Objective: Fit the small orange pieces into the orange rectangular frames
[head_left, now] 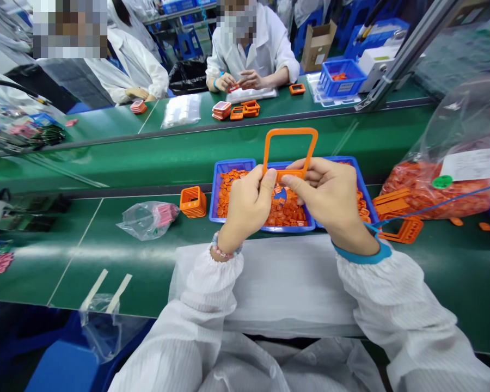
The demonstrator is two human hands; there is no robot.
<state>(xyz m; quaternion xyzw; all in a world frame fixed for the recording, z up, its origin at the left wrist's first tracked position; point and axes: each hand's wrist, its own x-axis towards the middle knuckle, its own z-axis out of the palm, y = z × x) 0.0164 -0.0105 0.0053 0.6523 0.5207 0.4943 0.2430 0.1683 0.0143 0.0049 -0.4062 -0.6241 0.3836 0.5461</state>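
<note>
An orange rectangular frame stands upright between my hands, above the blue trays. My left hand is closed on its lower left corner, thumb on the near side. At the lower right, my right hand pinches the same frame with thumb and fingers. Behind and below them, a blue tray holds many small orange parts. Another blue tray with orange parts shows to the left, and a third blue tray to the right. A stack of orange frames sits left of the trays.
White sheets lie in front of me. A clear bag with pink parts is at left. At right are a large bag of orange parts and loose orange frames. Across the bench, a person handles a small part.
</note>
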